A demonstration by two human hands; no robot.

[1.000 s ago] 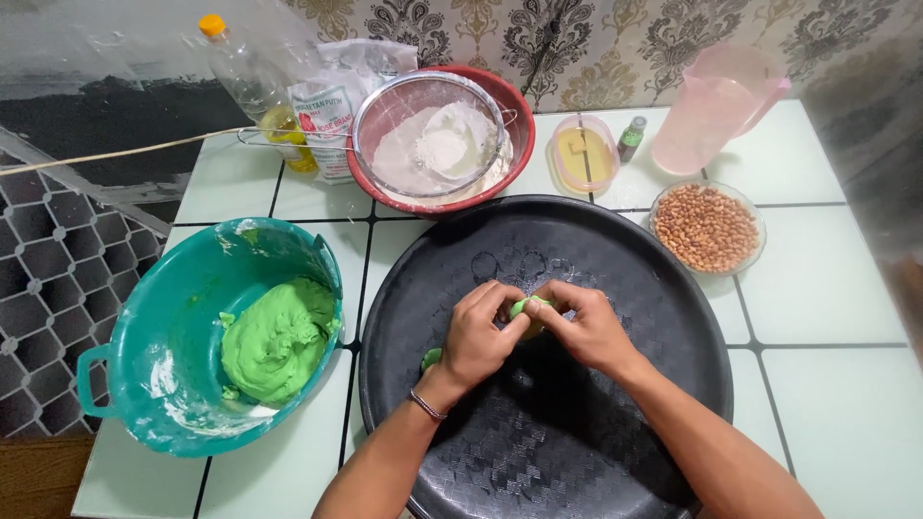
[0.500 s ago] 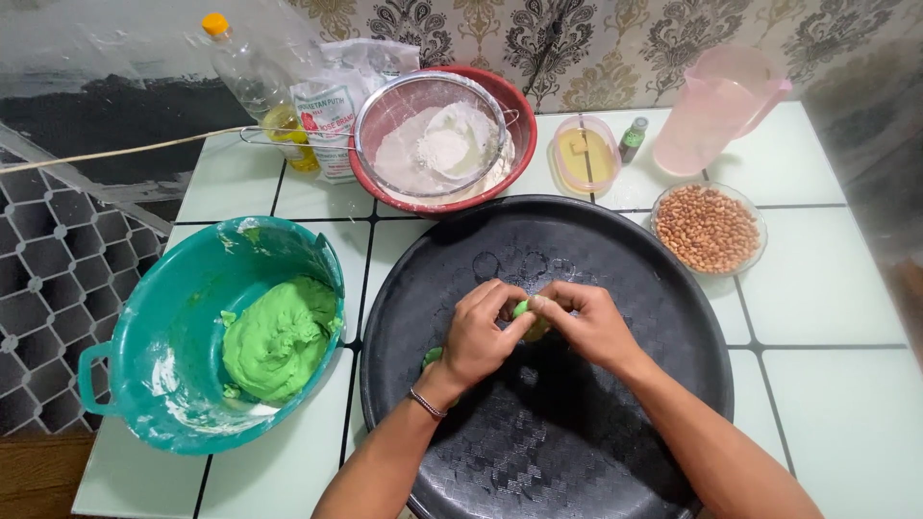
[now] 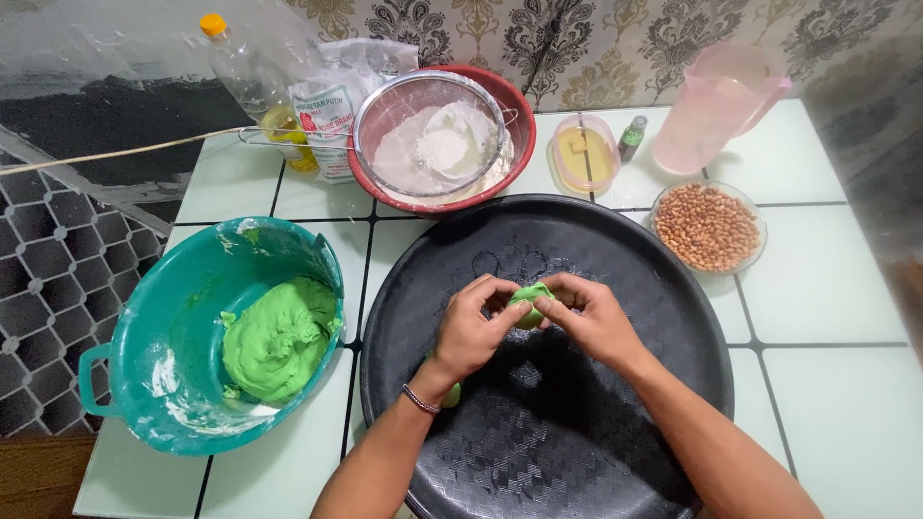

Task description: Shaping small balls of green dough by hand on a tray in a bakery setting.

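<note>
Both hands meet over the middle of a big round black tray (image 3: pixel 577 452) that lies on the white tiled desk (image 3: pixel 827 317). The left hand (image 3: pixel 473 329) and the right hand (image 3: pixel 591 315) are curled around a small green dough ball (image 3: pixel 530 299), fingertips of both pressing on it from either side, so it is held just above the tray between them. The left wrist wears a thin bracelet (image 3: pixel 420 398). Close under that wrist a second small bit of green dough (image 3: pixel 450 393) peeks out on the tray.

To the left of the tray, touching or nearly touching its rim, stands a teal plastic basin (image 3: pixel 154 384) with a handle, holding a large lump of green dough (image 3: pixel 279 338) and smeared with flour on its wall. Behind the tray sits a red bowl (image 3: pixel 514 120) with a metal sieve (image 3: pixel 385 111) resting in it, white flour (image 3: pixel 440 146) heaped inside the sieve. Left of that are a flour bag (image 3: pixel 332 115) and a clear oil bottle (image 3: pixel 245 77) with an orange cap. To the right of the red bowl come a small lidded tub (image 3: pixel 585 152), a tiny dark bottle (image 3: pixel 632 137) and a pink jug (image 3: pixel 716 106). A glass bowl of peanuts (image 3: pixel 709 227) stands just beside the tray's right rim
</note>
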